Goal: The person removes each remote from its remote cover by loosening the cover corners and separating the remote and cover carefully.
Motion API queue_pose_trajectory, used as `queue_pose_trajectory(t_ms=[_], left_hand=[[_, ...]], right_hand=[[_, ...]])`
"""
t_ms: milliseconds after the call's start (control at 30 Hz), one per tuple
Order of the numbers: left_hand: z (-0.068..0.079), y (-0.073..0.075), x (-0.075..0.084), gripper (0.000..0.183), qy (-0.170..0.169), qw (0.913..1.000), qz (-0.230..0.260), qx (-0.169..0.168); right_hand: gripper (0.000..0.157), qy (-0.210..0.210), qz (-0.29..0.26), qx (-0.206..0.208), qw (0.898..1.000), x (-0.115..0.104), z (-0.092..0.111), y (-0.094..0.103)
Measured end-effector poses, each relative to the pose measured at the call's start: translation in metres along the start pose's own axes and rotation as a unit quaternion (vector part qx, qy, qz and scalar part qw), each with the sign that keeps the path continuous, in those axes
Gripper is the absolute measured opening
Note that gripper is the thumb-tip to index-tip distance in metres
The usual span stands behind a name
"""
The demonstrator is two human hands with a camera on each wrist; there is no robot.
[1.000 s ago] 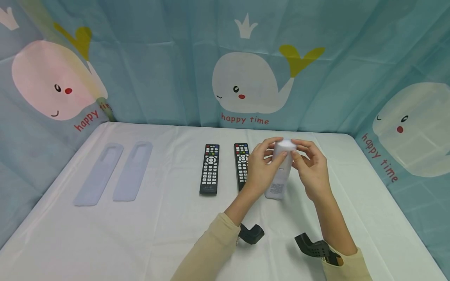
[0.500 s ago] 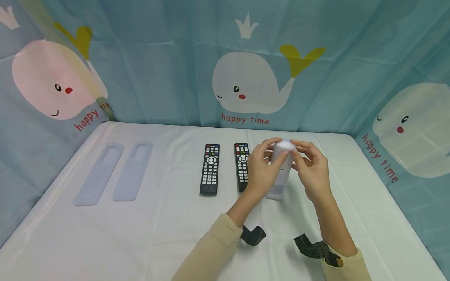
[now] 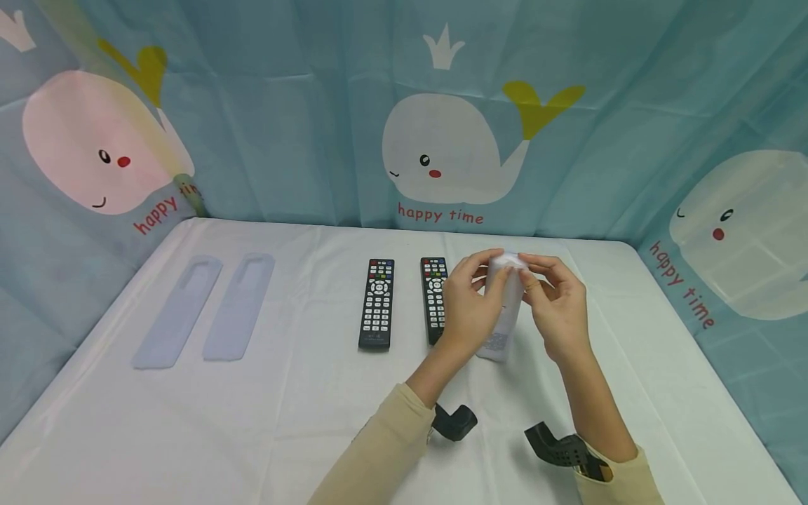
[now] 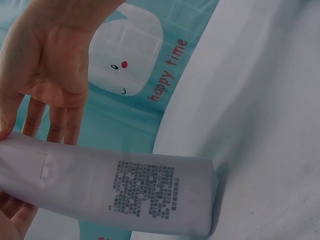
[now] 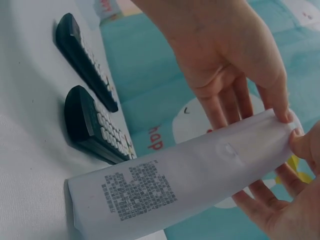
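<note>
A whitish remote control (image 3: 505,315) stands tilted, its lower end at the tablecloth. A translucent sleeve appears to wrap it, and its back faces me with a battery cover and a printed label (image 5: 140,190). My left hand (image 3: 470,301) pinches its top end from the left, thumb in front and fingers behind. From the right, my right hand (image 3: 558,308) pinches the same end. Both thumbs lie close together near the top edge. In the left wrist view, the right hand (image 4: 50,65) shows above the remote's body (image 4: 90,175).
Two black remote controls, one in the middle (image 3: 376,301) and one beside my left hand (image 3: 434,294), lie buttons up. Two flat translucent sleeves (image 3: 179,315) (image 3: 240,308) lie at the left. A whale-print curtain (image 3: 303,140) hangs behind the white-covered table (image 3: 315,435).
Both hands keep their pinch on the remote's top end. The thumbs have shifted slightly up to its edge, and the remote's lower end has slid a little toward me.
</note>
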State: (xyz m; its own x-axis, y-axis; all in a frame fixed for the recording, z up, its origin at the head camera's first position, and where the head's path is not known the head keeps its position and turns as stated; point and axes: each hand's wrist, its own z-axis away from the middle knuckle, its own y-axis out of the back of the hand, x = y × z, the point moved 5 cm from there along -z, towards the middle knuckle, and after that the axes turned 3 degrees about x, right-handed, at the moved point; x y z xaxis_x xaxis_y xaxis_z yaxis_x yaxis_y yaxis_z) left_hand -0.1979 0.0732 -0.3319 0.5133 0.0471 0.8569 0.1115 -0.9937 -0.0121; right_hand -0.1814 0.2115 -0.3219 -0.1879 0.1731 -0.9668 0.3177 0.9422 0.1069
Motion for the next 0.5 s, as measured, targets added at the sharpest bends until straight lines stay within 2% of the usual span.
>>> queue_pose_trajectory(t_ms=[267, 500], left_hand=[[-0.0018, 0.0032, 0.0061, 0.022, -0.037, 0.9989, -0.029, -0.006], [-0.0052, 0.0071, 0.0105, 0.02, -0.042, 0.9978, -0.049, -0.014]], right_hand=[[0.024, 0.022, -0.015, -0.011, 1.0, -0.0001, -0.0007, 0.0], [0.023, 0.046, 0.002, -0.018, 0.999, -0.0004, -0.0015, -0.0001]])
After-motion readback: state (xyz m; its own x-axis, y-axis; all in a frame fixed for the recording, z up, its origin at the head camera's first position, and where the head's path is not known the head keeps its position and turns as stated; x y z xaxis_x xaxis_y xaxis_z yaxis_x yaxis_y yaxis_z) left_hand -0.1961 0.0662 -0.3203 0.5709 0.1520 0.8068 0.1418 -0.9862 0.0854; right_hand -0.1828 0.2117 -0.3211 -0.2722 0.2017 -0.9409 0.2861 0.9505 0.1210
